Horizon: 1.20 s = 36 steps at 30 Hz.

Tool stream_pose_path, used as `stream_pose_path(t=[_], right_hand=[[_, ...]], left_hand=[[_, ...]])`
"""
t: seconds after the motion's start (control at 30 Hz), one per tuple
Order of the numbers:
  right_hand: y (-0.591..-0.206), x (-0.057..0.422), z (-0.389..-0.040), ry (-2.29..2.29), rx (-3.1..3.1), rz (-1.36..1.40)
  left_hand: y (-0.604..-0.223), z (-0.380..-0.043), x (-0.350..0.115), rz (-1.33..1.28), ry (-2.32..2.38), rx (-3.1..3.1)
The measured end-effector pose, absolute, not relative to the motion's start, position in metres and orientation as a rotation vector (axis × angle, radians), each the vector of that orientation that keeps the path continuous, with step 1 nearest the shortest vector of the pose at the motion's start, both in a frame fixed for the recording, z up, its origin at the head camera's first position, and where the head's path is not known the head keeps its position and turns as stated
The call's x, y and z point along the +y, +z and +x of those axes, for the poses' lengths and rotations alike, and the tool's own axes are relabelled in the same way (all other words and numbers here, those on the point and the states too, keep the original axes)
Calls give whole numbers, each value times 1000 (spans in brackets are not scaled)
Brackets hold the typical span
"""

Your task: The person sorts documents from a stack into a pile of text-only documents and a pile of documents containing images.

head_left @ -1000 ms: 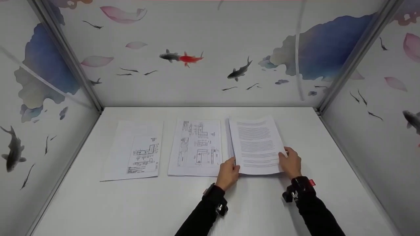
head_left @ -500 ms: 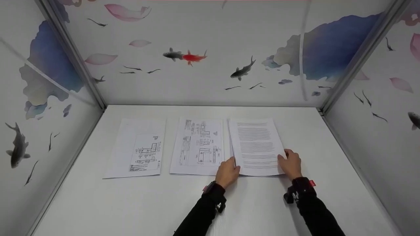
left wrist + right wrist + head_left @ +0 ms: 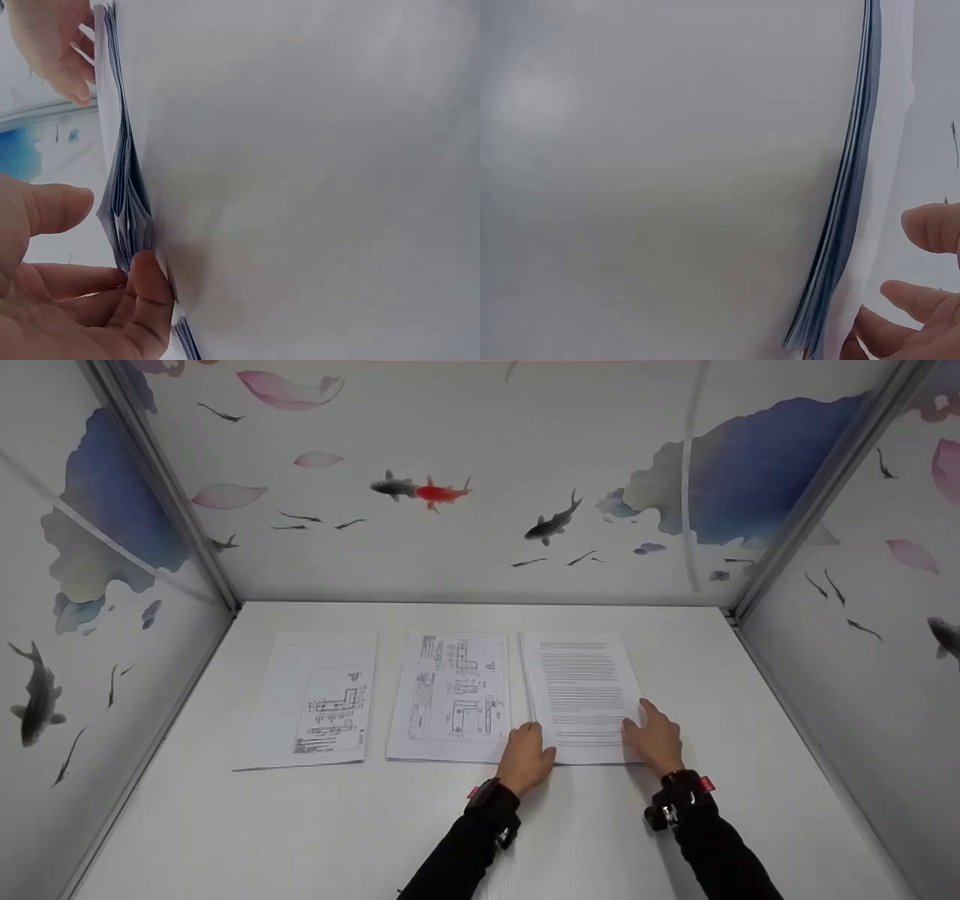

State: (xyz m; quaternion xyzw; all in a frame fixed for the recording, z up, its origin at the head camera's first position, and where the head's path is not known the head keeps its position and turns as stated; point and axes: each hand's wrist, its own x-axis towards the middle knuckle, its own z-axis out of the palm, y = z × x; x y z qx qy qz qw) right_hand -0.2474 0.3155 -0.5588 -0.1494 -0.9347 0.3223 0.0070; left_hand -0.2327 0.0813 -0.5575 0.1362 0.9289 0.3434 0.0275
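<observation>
On the right of the table lies a stack of printed paper sheets [image 3: 581, 690], its top page covered in lines of text. My left hand [image 3: 527, 759] is at its near left corner. In the left wrist view, the fingertips [image 3: 152, 281] touch the fanned sheet edges [image 3: 124, 187], and the thumb stands apart from them. My right hand [image 3: 656, 737] is at the near right edge of the stack. There, in the right wrist view, the fingertips [image 3: 877, 330] meet the side of the layered sheets [image 3: 847, 187], while the thumb is off the paper.
A middle stack of sheets [image 3: 457, 697] with technical drawings lies just left of the text stack. Another drawing stack [image 3: 307, 701] is farther left. The white table [image 3: 375, 832] is bounded by patterned panels [image 3: 465, 555] at the back and sides.
The text stack has come down flat and its sheets line up more evenly. My right hand has loosened from its edge and shifted slightly left; the left hand has moved slightly right.
</observation>
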Motion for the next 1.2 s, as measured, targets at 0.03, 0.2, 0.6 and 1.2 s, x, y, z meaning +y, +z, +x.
stream_pose_path(t=[0.03, 0.2, 0.6, 1.2], right_hand=[[-557, 314, -247, 999, -2940, -468], [-552, 308, -245, 1009, -2987, -467], [-550, 308, -247, 948, -3080, -391], [-552, 276, -242, 806, -2892, -127]], left_hand=[[-557, -232, 82, 418, 1073, 2851], [-557, -228, 81, 388, 1048, 2859], [-556, -228, 82, 422, 836, 2908], [-548, -238, 50, 488, 1220, 2747]])
